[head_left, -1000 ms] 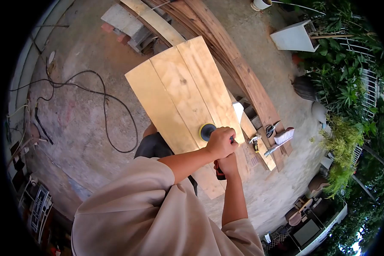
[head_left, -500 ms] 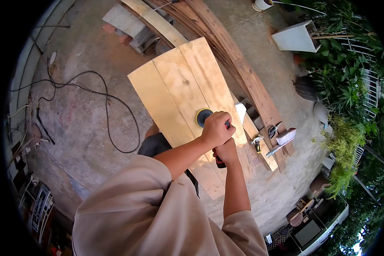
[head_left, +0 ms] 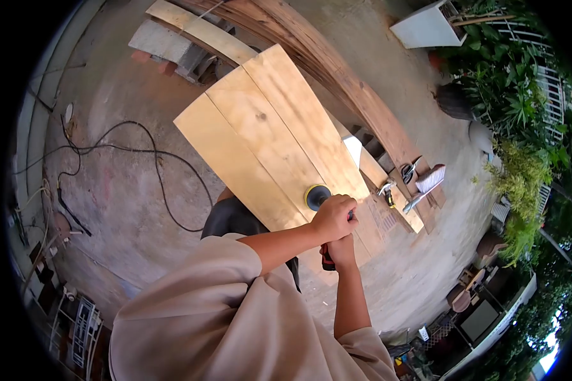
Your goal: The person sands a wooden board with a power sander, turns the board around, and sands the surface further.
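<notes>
Both my hands are wrapped round a cordless drill (head_left: pixel 328 259) with a round black, yellow-rimmed pad (head_left: pixel 316 197) at its front. My left hand (head_left: pixel 334 217) grips the front of the drill body, closed over it. Below and behind it, my right hand (head_left: pixel 342 250) is closed on the handle, where red and black casing shows. The pad is at the face of a pale wooden panel (head_left: pixel 254 133) made of joined boards; whether it touches cannot be told. Most of the drill is hidden by my fingers.
Long brown planks (head_left: pixel 349 76) lie beyond the panel. A hammer (head_left: pixel 386 190), scissors (head_left: pixel 410 169) and a brush (head_left: pixel 429 181) rest on boards at the right. Concrete blocks (head_left: pixel 162 44) stand at the back left. A black cable (head_left: pixel 156 152) loops across the floor.
My hands and the drill have moved along the panel toward its near end, farther from the dark knot. The whole view has shifted slightly. Both hands keep their grip.
</notes>
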### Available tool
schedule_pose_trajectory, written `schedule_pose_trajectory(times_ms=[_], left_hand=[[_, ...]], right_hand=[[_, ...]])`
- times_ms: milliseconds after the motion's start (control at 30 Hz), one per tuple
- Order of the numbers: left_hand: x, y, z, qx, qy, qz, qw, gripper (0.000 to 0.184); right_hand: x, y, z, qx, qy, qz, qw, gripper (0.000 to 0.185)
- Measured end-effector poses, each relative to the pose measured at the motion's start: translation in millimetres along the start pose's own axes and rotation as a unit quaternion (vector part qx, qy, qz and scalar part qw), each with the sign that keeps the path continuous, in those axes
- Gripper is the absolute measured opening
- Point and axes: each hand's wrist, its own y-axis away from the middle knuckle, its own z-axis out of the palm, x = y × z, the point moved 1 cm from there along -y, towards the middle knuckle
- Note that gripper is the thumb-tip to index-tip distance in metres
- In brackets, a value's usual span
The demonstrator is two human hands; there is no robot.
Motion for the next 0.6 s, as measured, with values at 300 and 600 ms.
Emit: schedule_pose_trajectory(times_ms=[300, 600], left_hand=[[13.4, 118.7, -54.5, -0.133, 0.219, -0.386, 0.886, 0.107], [-1.1, 126.9, -108.6, 0.046, 0.365, -0.432, 0.823, 0.06]], right_hand=[[40.6, 57.0, 37.6, 0.103, 0.049, -0.08, 0.99, 0.064], [55.6, 73.0, 37.6, -0.132, 0.161, -0.305, 0.93, 0.1]])
